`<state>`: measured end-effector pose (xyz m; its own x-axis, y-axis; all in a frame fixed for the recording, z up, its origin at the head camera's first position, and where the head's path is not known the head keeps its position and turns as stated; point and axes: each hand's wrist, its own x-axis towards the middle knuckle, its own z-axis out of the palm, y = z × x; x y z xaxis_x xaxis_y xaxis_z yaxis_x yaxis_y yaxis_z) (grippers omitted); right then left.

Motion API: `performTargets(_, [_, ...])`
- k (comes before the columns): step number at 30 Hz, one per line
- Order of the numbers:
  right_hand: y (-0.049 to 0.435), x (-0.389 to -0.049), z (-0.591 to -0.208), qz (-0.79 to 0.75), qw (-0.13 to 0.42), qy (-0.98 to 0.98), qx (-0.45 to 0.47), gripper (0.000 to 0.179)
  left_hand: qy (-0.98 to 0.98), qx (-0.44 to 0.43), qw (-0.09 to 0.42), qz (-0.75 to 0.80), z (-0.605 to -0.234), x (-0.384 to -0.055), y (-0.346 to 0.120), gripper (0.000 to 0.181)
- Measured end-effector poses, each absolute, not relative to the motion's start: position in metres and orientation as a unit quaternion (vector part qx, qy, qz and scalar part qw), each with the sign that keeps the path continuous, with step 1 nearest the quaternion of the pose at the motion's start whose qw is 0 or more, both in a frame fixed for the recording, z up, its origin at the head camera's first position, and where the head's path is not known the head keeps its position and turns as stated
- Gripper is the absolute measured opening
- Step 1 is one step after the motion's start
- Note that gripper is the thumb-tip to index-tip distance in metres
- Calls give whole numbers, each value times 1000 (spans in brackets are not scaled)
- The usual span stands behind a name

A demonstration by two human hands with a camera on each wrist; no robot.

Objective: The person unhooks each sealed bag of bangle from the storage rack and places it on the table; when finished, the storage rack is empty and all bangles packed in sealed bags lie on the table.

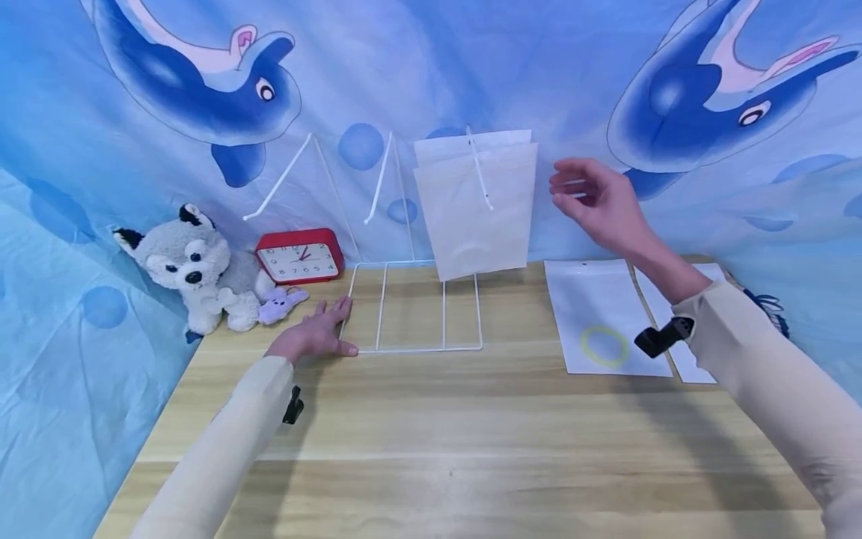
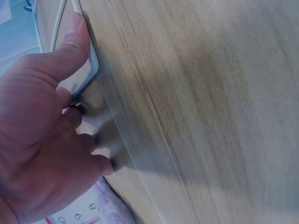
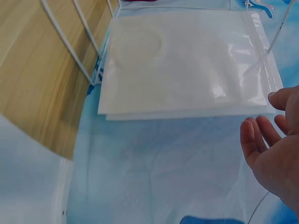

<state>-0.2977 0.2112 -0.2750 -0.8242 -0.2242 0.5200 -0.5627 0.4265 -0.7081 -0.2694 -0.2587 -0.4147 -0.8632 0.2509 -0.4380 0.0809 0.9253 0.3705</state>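
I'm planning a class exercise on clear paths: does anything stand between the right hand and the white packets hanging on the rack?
Nothing visible does. In the head view, only a narrow gap, with the blue backdrop showing through, separates the right hand from the white packets.

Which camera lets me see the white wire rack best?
The head view: the white wire rack shows nearly whole there, its base and three prongs. The left wrist view shows only a few wires, partly behind the left hand. The right wrist view shows some base wires and prong parts around shiny white rectangular packets.
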Motion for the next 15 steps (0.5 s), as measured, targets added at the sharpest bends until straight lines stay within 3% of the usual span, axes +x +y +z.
performTargets(15, [190,-319,-254,558,100,-801,193,47,950,87,251,166,-418,-272,-260,107])
